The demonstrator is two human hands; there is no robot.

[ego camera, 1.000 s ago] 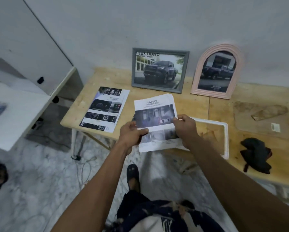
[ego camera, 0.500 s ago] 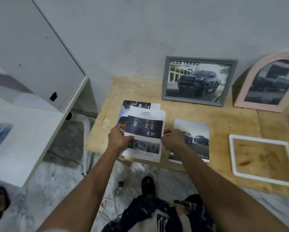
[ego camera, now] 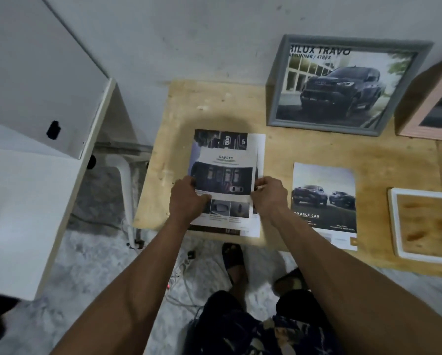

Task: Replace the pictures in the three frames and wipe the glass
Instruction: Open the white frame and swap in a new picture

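Both arms were stretched out forward and down over the near edge of the wooden table [ego camera: 240, 106], wrists angled in toward each other. The left hand [ego camera: 186, 198] was pinching the left edge of the "SAFETY" sheet [ego camera: 225, 175], fingers curled over the top with knuckles up. The right hand [ego camera: 268, 197] was doing the same on the right edge, thumb and fingers closed on the paper.

That sheet sat right on top of another printed page [ego camera: 222, 139], which poked out above and below it. Just to the right, the "DOUBLE CAB" print [ego camera: 323, 201] was lying flat on the table, not touching the hands. The grey frame [ego camera: 348, 83] with the truck picture leaned against the wall at the back, the pink frame [ego camera: 435, 108] beside it, and the white frame [ego camera: 394, 226] lay flat at the far right with bare wood showing through.
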